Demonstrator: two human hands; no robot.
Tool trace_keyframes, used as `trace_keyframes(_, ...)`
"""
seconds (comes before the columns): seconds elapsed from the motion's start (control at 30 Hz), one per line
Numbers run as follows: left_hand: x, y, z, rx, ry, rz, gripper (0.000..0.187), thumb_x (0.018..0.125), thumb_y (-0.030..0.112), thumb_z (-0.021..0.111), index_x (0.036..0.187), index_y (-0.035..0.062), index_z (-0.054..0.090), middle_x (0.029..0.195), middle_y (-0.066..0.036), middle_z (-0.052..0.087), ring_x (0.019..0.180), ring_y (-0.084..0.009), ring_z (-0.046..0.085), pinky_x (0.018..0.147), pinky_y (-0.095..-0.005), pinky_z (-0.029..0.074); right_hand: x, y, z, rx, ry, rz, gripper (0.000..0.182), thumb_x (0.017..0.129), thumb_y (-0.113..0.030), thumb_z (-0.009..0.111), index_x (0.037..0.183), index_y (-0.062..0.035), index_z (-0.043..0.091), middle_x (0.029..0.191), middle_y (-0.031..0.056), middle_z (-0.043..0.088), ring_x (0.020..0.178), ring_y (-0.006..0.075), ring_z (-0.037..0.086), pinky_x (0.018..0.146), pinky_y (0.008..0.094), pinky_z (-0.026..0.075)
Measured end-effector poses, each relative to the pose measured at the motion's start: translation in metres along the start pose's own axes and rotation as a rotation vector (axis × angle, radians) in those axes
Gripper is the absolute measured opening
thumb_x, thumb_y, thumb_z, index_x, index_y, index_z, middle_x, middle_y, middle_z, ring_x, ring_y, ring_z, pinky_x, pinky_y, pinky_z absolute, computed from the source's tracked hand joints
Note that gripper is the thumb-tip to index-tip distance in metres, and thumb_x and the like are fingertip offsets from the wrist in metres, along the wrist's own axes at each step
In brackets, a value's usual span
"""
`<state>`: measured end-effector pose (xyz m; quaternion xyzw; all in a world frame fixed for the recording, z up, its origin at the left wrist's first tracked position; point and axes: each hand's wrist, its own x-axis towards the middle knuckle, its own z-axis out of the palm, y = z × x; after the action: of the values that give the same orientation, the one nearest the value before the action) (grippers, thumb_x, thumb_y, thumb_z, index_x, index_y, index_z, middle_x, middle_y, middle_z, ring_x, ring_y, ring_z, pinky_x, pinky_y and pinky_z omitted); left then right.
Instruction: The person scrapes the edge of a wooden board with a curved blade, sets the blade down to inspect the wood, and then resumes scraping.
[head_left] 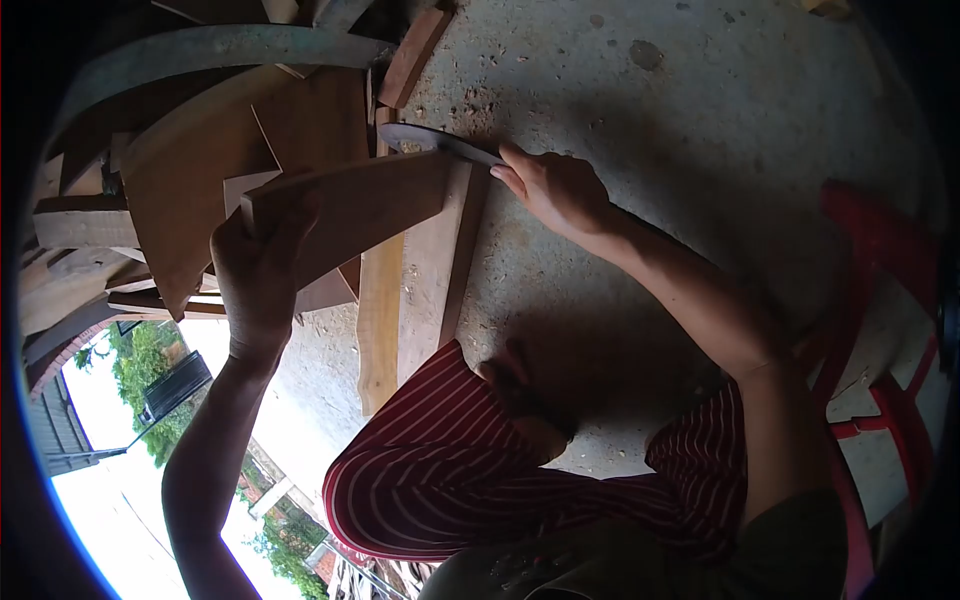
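Wood board (pixel 345 205) sits centre-left, tilted, its left end clamped in our left hand (pixel 262 262), fingers wrapped fully round it. Right of it, our right hand (pixel 555 185) is closed on a curved blade (pixel 440 140), whose tip rests by the board's far right end. Risks, as we judge: the blade skids off the edge toward the left hand, or the board twists in a one-handed hold. Count: one held board, one blade, two hands; loose wood offcuts (pixel 200 150) stacked far left, too overlapped to count.

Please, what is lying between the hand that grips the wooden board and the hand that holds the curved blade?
In the head view, the left hand and the right hand are joined by the wooden board itself, which spans the gap. The curved blade meets the board's far end.
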<state>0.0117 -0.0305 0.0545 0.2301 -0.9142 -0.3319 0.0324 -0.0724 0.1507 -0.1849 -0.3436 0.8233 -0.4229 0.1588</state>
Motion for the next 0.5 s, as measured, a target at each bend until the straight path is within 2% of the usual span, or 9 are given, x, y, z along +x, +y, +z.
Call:
trace_keyframes(0.1,-0.001,-0.004,-0.001,-0.036,0.002,-0.006,0.025,0.085,0.011,0.072,0.108,0.0008,0.070,0.095,-0.007,0.071,0.085,-0.0109,0.065,0.079,-0.0268,0.051,-0.002,-0.011,-0.013,0.019,-0.087,0.054,0.024,0.098,-0.032,0.054,0.092,-0.0093,0.048,0.059,0.0149,0.057,0.052,0.0355,0.060,0.047,0.0470,0.044)
trace_keyframes(0.17,0.000,-0.003,-0.003,-0.051,0.000,-0.087,0.026,0.083,0.013,0.074,0.106,0.0000,0.070,0.094,-0.007,0.071,0.083,-0.0139,0.067,0.077,-0.0286,0.053,-0.011,-0.020,-0.018,0.068,-0.003,-0.021,0.024,0.098,-0.032,0.054,0.091,-0.0096,0.049,0.059,0.0146,0.058,0.052,0.0350,0.060,0.047,0.0470,0.044)
trace_keyframes(0.23,-0.001,-0.003,-0.005,-0.005,-0.017,-0.116,0.027,0.083,0.015,0.074,0.106,-0.0004,0.070,0.093,-0.007,0.071,0.082,-0.0128,0.066,0.076,-0.0276,0.053,-0.011,-0.008,-0.001,-0.005,0.062,-0.051,0.025,0.098,-0.032,0.055,0.090,-0.0096,0.049,0.059,0.0144,0.057,0.051,0.0343,0.060,0.046,0.0456,0.043)
trace_keyframes(0.37,0.001,-0.002,-0.001,0.050,0.040,0.036,0.026,0.085,0.015,0.072,0.107,-0.0011,0.070,0.091,-0.007,0.071,0.082,-0.0105,0.065,0.076,-0.0250,0.051,-0.005,-0.001,0.002,-0.045,0.033,-0.020,0.023,0.097,-0.031,0.056,0.090,-0.0099,0.049,0.059,0.0135,0.058,0.053,0.0327,0.061,0.045,0.0423,0.045)
trace_keyframes(0.5,-0.006,-0.001,0.001,-0.060,0.012,-0.095,0.023,0.087,0.011,0.070,0.108,-0.0009,0.069,0.092,-0.007,0.071,0.082,-0.0096,0.064,0.076,-0.0248,0.050,-0.012,-0.015,-0.008,0.029,0.062,-0.034,0.024,0.098,-0.032,0.055,0.092,-0.0093,0.050,0.055,0.0130,0.056,0.048,0.0335,0.060,0.044,0.0435,0.045)
